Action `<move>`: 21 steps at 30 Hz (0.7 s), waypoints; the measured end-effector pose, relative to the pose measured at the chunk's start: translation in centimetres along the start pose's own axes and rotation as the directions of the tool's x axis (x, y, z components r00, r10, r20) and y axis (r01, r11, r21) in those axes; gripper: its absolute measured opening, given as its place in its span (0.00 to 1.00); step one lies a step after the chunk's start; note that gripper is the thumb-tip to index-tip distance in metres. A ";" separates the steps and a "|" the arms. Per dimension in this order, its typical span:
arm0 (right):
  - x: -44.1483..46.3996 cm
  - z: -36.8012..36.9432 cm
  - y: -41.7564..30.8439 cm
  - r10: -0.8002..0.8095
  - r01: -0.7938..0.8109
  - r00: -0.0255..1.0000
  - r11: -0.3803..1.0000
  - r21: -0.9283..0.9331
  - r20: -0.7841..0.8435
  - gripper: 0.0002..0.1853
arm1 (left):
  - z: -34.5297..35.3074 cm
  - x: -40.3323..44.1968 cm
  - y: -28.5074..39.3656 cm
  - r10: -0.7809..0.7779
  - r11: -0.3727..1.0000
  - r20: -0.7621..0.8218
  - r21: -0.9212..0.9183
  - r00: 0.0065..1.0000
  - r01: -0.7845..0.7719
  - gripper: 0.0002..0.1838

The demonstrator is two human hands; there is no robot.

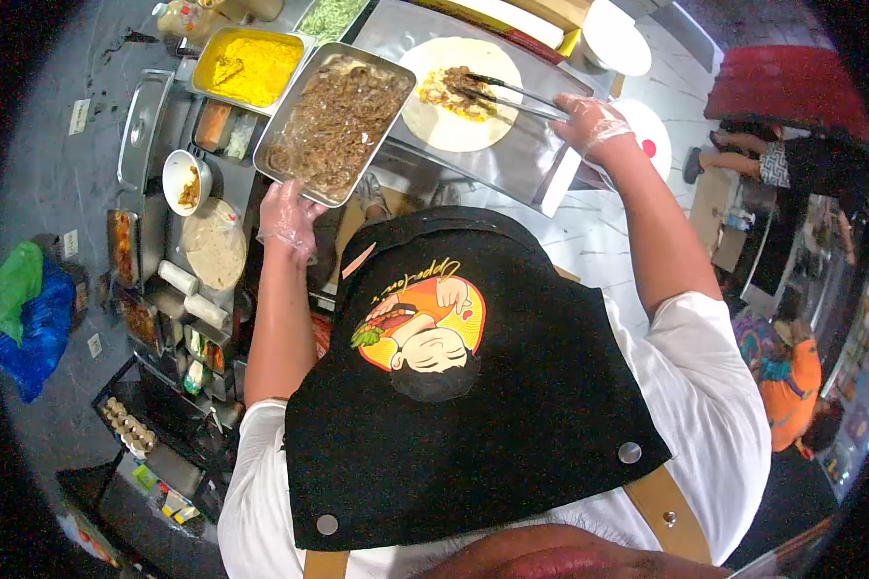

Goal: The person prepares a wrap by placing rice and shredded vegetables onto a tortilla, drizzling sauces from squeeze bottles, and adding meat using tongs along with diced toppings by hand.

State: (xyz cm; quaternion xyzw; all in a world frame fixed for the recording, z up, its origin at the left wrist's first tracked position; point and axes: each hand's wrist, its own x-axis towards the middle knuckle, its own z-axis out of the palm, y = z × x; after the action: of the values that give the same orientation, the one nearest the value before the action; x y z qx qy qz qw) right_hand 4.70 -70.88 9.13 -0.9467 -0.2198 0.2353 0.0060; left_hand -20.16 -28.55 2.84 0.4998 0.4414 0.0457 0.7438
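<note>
My left hand (290, 220), in a clear plastic glove, is closed on the near edge of a metal tray (403, 108) of brown shredded meat (338, 118). A similar glove covers my right hand (594, 125), which grips dark metal tongs (526, 101). The tong tips touch a heap of meat over yellow and white filling (446, 95). That filling lies on a round pale tortilla (500, 133), flat on the shiny metal worktop (541, 164).
Left of the tray stand a pan of yellow food (253, 69), a white bowl (185, 183) and stacked flatbreads (212, 253). Shredded greens (330, 17) sit behind it. A white container (616, 43) stands at the back right. Other people are off to the right.
</note>
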 end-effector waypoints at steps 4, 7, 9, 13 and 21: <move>0.5 -0.2 -0.5 0.002 -0.002 1.000 1.000 0.002 0.006 0.24 | 0.1 -0.3 0.1 0.003 1.000 -0.023 0.001 1.000 -0.003 0.15; 0.8 0.0 -0.3 -0.009 0.009 1.000 1.000 0.026 -0.008 0.24 | 0.7 -0.7 0.2 0.003 1.000 -0.046 -0.004 0.999 -0.004 0.14; 1.1 0.3 -0.6 -0.010 0.011 1.000 0.999 0.033 -0.004 0.24 | 0.8 -0.7 0.1 0.000 1.000 -0.049 -0.003 0.999 0.000 0.14; 0.4 0.4 0.5 -0.025 0.025 0.999 1.000 -0.015 -0.029 0.23 | 0.5 -0.6 0.3 -0.015 1.000 -0.050 0.012 0.999 0.016 0.15; -1.0 -1.8 0.0 0.071 -0.068 0.989 0.997 -0.027 0.130 0.25 | 0.7 0.0 -0.1 -0.012 0.999 -0.026 0.029 1.000 0.013 0.15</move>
State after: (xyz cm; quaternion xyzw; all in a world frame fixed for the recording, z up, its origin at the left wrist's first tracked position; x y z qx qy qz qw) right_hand 4.71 -71.08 11.19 -0.9364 -0.1892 0.2944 -0.0272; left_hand -19.67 -29.12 2.88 0.5073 0.4547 0.0411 0.7309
